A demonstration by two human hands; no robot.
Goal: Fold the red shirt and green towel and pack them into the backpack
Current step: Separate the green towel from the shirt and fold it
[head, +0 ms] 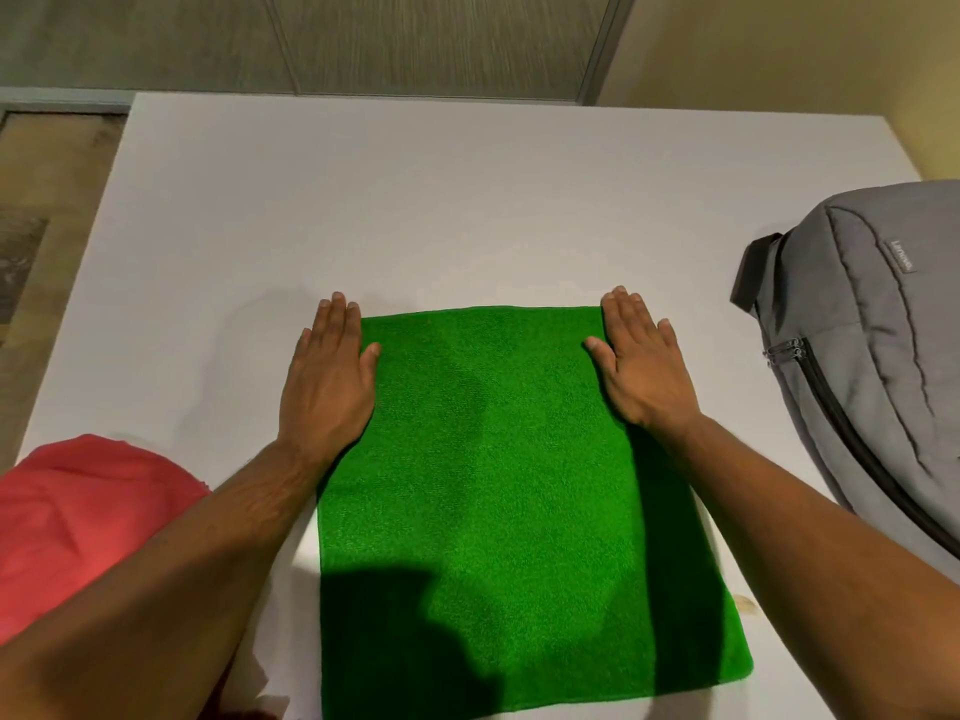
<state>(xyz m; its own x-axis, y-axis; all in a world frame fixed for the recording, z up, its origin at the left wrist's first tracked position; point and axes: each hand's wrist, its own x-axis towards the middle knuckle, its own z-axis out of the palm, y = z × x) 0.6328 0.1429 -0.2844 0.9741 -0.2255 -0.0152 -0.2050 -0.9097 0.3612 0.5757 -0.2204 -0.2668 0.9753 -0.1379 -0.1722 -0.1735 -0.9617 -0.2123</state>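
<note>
Two hands, left (327,376) and right (636,368), press flat, fingers together, on towel (493,485) far corners. Folding step; next likely another fold. Shirt (78,522) left of towel, backpack (872,356) right.

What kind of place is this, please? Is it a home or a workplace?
Probably an office or meeting room, though I cannot be sure. A plain white table stands against grey wall panels, and a grey laptop-style backpack lies on it.
</note>
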